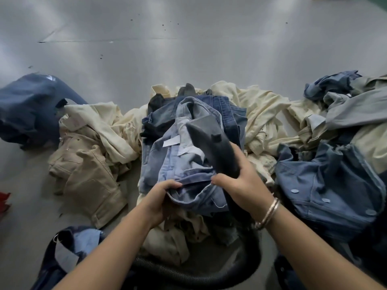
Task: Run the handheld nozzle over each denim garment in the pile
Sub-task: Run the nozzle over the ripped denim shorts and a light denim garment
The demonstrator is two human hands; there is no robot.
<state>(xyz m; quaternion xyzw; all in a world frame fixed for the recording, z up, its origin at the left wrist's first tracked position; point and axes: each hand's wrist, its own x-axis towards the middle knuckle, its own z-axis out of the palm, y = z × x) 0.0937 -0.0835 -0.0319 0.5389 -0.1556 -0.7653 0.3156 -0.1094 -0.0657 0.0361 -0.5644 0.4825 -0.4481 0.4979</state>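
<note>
tan pants (88, 174) lying off left | left hand (159, 197) curled round the near hem of the light denim garment (180, 162) mid-pile | black nozzle (209, 141) resting on that denim, just above both hands | right hand (240, 183) wrapped round the nozzle's handle | blue jacket (326, 185) heaped off right

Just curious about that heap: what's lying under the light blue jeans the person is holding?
Under the light blue jeans lie darker denim and, nearer the person, cream cloth. How many garments are stacked deeper, or what, is covered and cannot be seen.
</note>
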